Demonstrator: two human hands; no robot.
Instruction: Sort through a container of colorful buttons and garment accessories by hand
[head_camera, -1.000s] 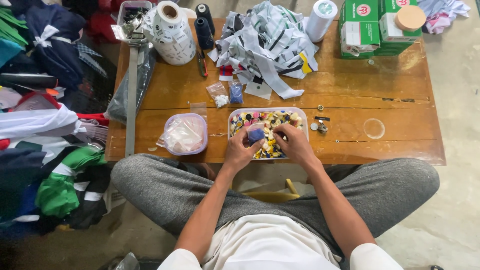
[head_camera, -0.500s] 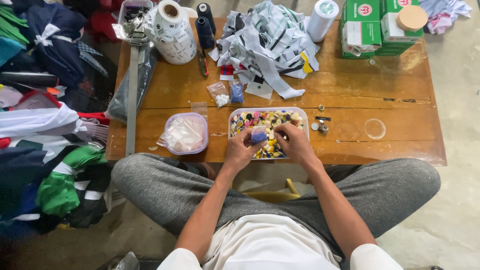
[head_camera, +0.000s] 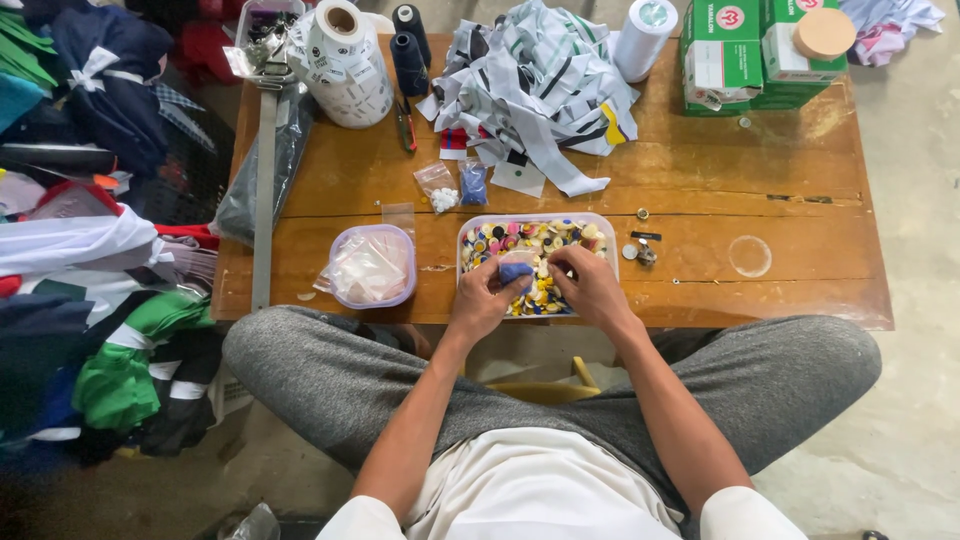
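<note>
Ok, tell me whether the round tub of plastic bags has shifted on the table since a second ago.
No. The round tub sits at the same spot left of the tray of buttons, near the wooden table's front edge.

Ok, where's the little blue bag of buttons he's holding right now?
The small blue bag is pinched in the left hand, over the near left part of the button tray, with the right hand beside it.
</note>
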